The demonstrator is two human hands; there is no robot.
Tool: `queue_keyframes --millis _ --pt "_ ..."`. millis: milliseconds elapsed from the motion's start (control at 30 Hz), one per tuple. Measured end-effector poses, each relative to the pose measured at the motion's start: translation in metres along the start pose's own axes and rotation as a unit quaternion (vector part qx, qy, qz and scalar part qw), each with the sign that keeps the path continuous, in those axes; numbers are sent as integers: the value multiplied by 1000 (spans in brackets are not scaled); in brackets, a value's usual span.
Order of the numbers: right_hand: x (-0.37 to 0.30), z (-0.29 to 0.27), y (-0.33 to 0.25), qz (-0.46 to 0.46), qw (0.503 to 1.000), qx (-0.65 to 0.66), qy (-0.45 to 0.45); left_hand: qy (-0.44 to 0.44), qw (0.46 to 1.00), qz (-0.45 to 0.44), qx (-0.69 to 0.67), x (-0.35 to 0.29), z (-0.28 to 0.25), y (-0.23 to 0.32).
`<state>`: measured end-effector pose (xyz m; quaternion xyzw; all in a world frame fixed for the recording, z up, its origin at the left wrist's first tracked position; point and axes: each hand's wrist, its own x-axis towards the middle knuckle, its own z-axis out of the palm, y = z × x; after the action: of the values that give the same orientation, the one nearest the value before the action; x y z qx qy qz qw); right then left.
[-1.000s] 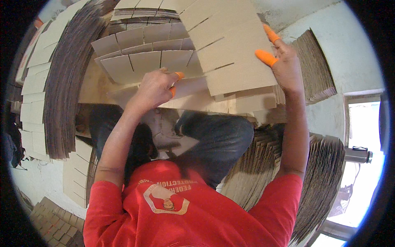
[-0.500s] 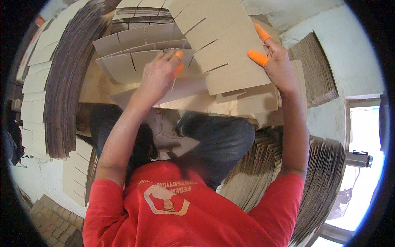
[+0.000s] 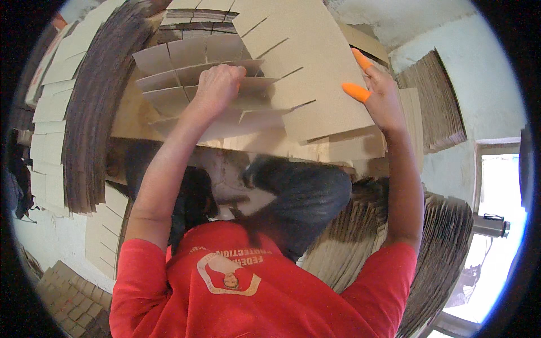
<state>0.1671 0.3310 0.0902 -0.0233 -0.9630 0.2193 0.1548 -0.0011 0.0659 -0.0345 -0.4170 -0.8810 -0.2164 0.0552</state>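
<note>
My right hand, with orange finger cots on its thumb and a finger, grips the right edge of a large slotted cardboard sheet. The sheet stands tilted, its slots along the left side. Several narrower cardboard strips stand in rows left of it, their right ends meeting the slotted side. Whether each end sits fully in a slot cannot be made out. My left hand is closed among these strips, its curled fingers pinching a strip near the sheet; the fingertips are mostly hidden.
Under the strips is a wooden work surface above my knees. Tall stacks of cardboard stand at the left, at the right wall and by my right elbow. Stacked partitions lie at the back. A bright opening is at right.
My left hand has gone from loosely extended fingers to a closed pinch. The strips beside it now stand more spread apart, and the sheet has shifted slightly nearer and right with my right hand.
</note>
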Motion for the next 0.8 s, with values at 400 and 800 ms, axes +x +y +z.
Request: queue_keyframes --millis 400,800 --pt "-15 2 -32 33 992 122 -8 160 974 117 108 34 1 -17" --pt "-21 12 -24 27 997 65 35 51 998 5 40 80 -8 -54"
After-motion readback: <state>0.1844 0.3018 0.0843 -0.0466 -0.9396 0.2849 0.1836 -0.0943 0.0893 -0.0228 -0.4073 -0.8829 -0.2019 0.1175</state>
